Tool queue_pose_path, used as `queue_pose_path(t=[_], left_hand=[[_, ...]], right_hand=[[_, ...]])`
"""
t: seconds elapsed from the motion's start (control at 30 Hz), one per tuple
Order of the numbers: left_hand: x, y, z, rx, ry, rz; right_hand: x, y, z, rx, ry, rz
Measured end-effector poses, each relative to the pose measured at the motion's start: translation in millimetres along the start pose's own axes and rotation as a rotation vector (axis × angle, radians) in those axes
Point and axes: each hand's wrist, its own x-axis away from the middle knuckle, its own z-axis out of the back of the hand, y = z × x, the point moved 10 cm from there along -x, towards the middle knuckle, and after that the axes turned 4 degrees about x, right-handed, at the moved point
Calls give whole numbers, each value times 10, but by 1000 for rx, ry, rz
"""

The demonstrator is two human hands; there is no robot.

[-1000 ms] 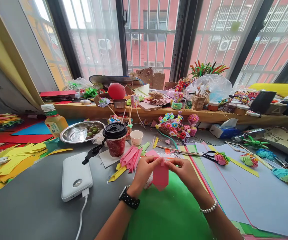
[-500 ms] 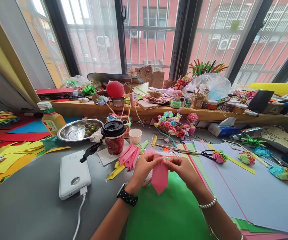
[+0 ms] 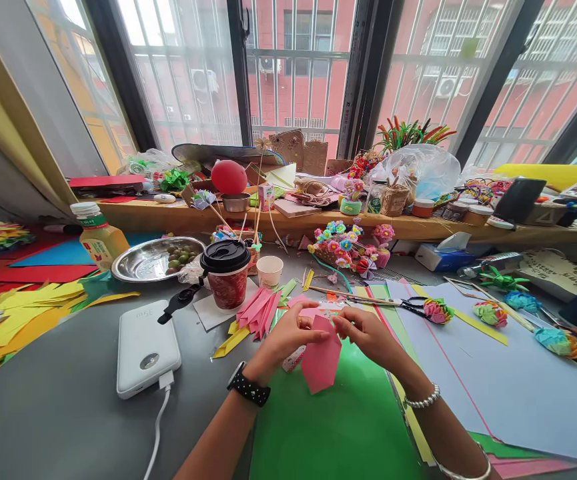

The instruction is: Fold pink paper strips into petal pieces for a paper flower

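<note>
A folded strip of pink paper with a pointed lower end hangs over the green sheet. My left hand pinches it near the top, thumb across its front. At its upper right edge, my right hand has thumb and fingertips closed on the paper. Partly hidden behind the strip and my left hand is a small patterned white-and-pink item. To the left of my hands lies a pile of folded pink paper pieces, with folded yellow pieces beside it.
A lidded coffee cup, a white paper cup and a white power bank with a cable stand left. Scissors lie right, near paper balls and white sheets. Beyond is a metal dish.
The pink paper has turned and tilted slightly in my fingers. My left thumb has moved down across its front, and my right hand has shifted a little to the right.
</note>
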Motion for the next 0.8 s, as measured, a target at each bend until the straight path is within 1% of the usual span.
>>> queue_pose_path(t=[0.1,0.2,0.4,0.57,0.7,0.8], left_hand=[[7,-26,-31,-31,-38,22],[2,-44,-34,-43,-49,35],[7,-19,-31,-40,-36,4],[3,5,-16,-43,1,-36],[-5,40,30,-40,44,-56],[-6,53,37,-11,51,-47]], right_hand=[[2,-60,-33,47,-30,45],[-1,-69,-63,87,-31,68],[-6,-77,-36,172,33,75],[-17,-93,-32,217,66,80],[-14,-93,-120,186,-15,106],[2,-101,-123,193,-14,114]])
